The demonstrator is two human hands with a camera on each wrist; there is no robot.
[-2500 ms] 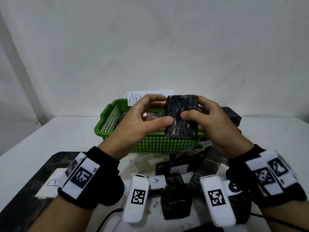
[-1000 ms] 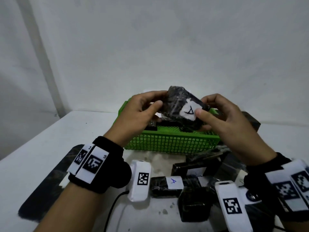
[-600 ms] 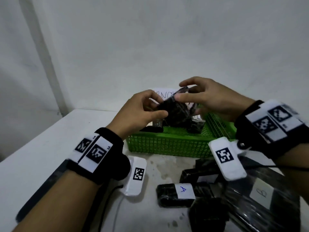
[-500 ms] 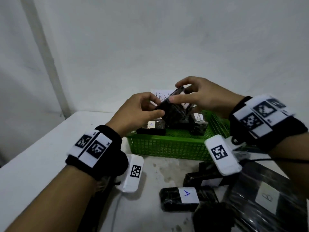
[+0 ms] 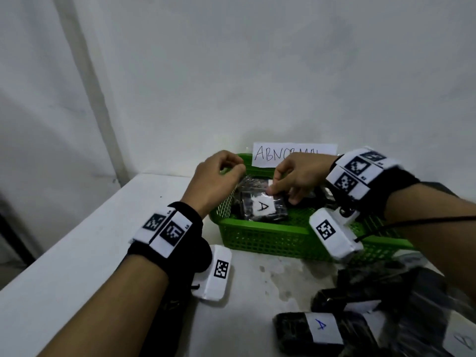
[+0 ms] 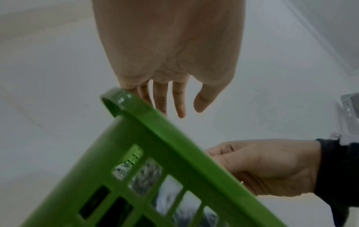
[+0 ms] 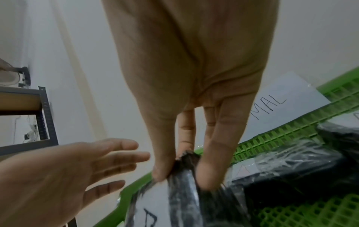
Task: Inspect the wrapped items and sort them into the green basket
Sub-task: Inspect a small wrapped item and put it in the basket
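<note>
A black wrapped item (image 5: 262,208) with a white label marked "A" lies in the left end of the green basket (image 5: 268,235). My right hand (image 5: 279,194) reaches down into the basket and pinches the item's far edge. The right wrist view shows the thumb and a finger of that hand (image 7: 184,172) squeezing the crinkled wrap (image 7: 184,199). My left hand (image 5: 226,171) hovers over the basket's left rim (image 6: 165,130). Its fingers (image 6: 178,104) are loosely spread and hold nothing.
A paper sign (image 5: 293,153) reading "ABNORMAL" stands behind the basket. Other black wrapped items (image 7: 291,169) lie inside it. More wrapped items, one labelled "A" (image 5: 309,333), lie on the white table at the front right. A metal shelf (image 7: 29,116) stands off to the left.
The right hand has lowered the wrapped item from above the basket down into it. The left hand has let go of the item and drawn back to the left rim.
</note>
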